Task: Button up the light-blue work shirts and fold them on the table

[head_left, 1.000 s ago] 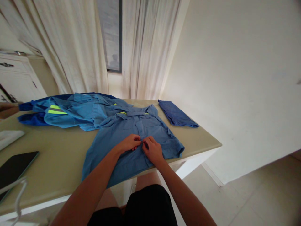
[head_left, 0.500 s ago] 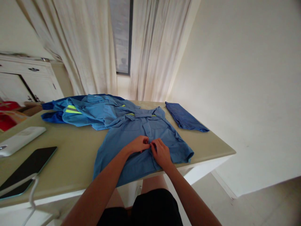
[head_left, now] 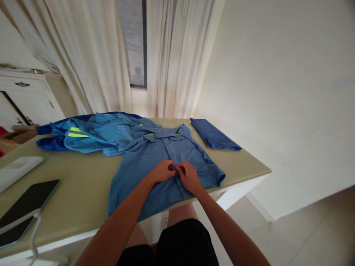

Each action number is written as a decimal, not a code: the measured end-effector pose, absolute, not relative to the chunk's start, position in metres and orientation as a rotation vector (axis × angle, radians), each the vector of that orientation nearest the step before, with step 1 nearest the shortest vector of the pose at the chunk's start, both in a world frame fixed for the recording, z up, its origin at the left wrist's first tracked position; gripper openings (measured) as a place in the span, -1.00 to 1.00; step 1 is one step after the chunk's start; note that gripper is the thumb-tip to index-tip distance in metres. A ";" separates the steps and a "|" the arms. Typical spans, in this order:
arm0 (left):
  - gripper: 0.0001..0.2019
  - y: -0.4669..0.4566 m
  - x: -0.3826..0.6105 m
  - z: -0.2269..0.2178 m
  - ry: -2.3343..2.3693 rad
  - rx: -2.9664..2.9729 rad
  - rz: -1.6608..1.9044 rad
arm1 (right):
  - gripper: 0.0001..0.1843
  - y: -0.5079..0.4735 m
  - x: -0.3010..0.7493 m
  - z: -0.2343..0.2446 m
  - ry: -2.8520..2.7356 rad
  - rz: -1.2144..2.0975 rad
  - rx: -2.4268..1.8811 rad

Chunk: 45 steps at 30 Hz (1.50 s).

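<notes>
A light blue short-sleeved shirt [head_left: 144, 168] lies flat, front up, on the beige table [head_left: 83, 184], its hem hanging over the near edge. My left hand [head_left: 162, 171] and my right hand [head_left: 188, 176] meet at the shirt's button placket, fingers curled and pinching the fabric there. Whatever sits between the fingertips is too small to see.
A heap of blue work clothes with yellow reflective stripes [head_left: 91, 133] lies behind the shirt. A folded dark blue garment [head_left: 213, 135] sits at the right rear corner. A dark tablet [head_left: 24, 205] with a white cable and a white device [head_left: 16, 170] lie at left. Curtains hang behind.
Only the camera has swung slightly. Both hands stay pinched together at the same spot on the shirt's placket.
</notes>
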<state>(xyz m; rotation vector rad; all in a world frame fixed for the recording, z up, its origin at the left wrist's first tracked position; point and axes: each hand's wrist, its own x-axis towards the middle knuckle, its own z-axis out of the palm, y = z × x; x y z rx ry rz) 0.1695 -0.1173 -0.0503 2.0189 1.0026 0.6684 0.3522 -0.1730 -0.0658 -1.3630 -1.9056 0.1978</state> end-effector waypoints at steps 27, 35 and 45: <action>-0.73 -0.113 0.161 -0.056 0.857 1.918 0.677 | -0.89 -0.179 0.345 -0.061 -1.919 0.147 -1.380; -0.82 -0.114 0.162 -0.061 0.911 1.918 0.703 | -0.90 -0.178 0.345 -0.063 -1.933 0.180 -1.369; -0.91 -0.115 0.164 -0.059 0.913 1.952 0.724 | -0.90 -0.180 0.343 -0.062 -1.947 0.197 -1.379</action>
